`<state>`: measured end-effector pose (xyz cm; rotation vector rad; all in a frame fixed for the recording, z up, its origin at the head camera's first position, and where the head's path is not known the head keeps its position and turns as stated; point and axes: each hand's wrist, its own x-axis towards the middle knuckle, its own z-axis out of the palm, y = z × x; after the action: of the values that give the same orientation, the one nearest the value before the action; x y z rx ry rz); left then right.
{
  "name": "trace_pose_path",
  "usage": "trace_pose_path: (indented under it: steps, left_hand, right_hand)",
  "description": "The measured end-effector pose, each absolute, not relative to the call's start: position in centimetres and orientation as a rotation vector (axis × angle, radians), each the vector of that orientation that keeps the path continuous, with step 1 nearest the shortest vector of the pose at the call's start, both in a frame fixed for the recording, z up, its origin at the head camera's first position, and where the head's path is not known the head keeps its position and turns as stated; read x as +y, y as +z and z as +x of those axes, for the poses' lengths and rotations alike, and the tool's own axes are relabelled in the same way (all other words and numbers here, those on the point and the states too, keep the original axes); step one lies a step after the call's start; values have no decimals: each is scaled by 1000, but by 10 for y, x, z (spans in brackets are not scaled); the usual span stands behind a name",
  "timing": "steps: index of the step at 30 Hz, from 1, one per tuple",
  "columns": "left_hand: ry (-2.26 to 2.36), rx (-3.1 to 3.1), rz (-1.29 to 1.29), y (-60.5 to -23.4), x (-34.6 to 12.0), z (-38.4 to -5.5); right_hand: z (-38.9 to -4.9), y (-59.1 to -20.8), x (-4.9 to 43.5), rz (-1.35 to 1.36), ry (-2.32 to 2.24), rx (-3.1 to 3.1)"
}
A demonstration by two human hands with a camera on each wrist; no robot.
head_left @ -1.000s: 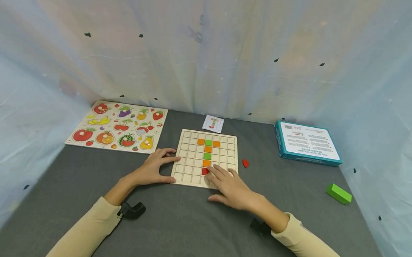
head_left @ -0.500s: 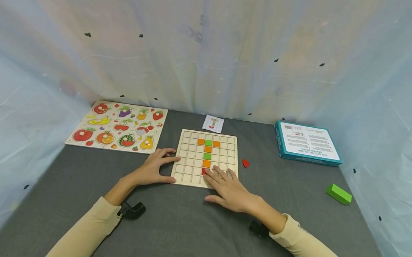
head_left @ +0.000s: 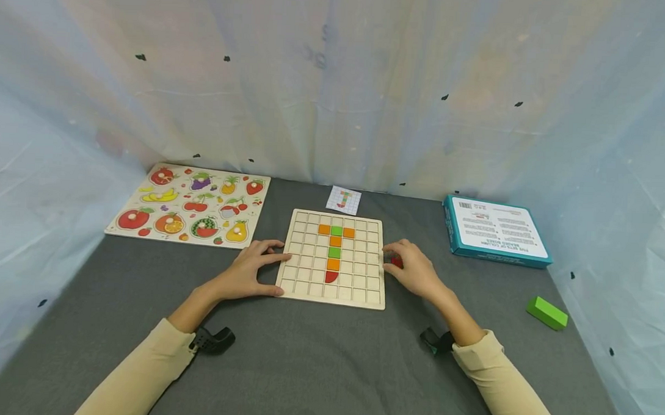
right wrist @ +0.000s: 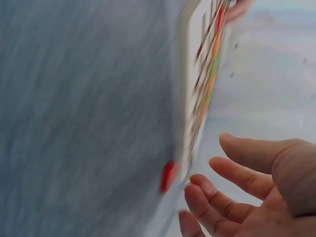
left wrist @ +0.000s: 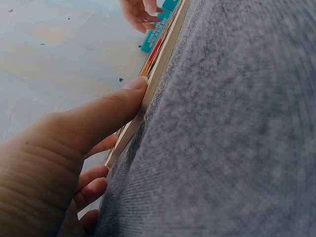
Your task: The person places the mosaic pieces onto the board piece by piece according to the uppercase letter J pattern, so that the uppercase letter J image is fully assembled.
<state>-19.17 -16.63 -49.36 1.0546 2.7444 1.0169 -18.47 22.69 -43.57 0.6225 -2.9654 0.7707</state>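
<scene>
A wooden grid board (head_left: 308, 271) lies flat with orange, green and red tiles set in a T-like column. The column's lowest tile is a red quarter-round tile (head_left: 331, 277). My left hand (head_left: 248, 272) rests at the board's left edge, thumb near the front corner and index finger on the rim; its thumb (left wrist: 118, 106) shows against the wooden edge in the left wrist view. Right of the board, my right hand (head_left: 415, 271) hovers with parted fingers round a loose red tile (head_left: 397, 261). In the right wrist view, a gap separates the fingers from that red tile (right wrist: 168, 177).
Behind the board lies a small pattern card (head_left: 344, 200). A fruit peg puzzle (head_left: 192, 205) is at the left, a teal box (head_left: 496, 231) at the right. Nearer on the right sits a green block (head_left: 547, 313). Grey cloth (head_left: 305, 365) covers the table, with plastic sheeting (head_left: 336, 91) around it.
My right hand has lifted off the board's red quarter-round tile and moved right to the loose red tile, uncovering the board's lower right part. The left hand has stayed in place.
</scene>
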Motion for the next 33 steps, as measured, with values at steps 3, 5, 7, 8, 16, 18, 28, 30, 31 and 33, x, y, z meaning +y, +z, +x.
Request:
trace_pose_path:
  steps: [3,5,7,8,16,18,28,30,31,33]
  left_hand:
    - [1018,2737,1043,-494,-167,-192]
    - [1017,2737,1041,-494,-167,-192]
    - [1018,2737,1041,-495,-167,-192]
    - [1019,2738,1039,-495,-167,-192]
    - [1023,2743,1044,-495,-167,-192]
    - [1022,2742,1046,-495,-167,-192]
    - [1021,2739,1033,-494,-167,-192]
    - [1025,2738,1030,-494,-167,-192]
    - [1027,2738,1028,-494,-167,-192]
    - [1025,2740,1028,-494,-167,-192]
  right_hand:
    - [-194,-439,240,484,871,-3011]
    - [-197,-441,245,436,878,-3043]
    - [-199,-442,248,429,874,-3063]
    - [-199,-443,248,433,871,-3070]
    - [-199,-446,249,426,850,-3081]
    - [-199,-447,248,412,837,-3085]
    - [-201,-449,248,368,804,-3089]
    - [-201,-449,248,360,803,-3087]
    - [-201,-449,247,353,804,-3087]
    - [-201,-449,247,347,805,-3087]
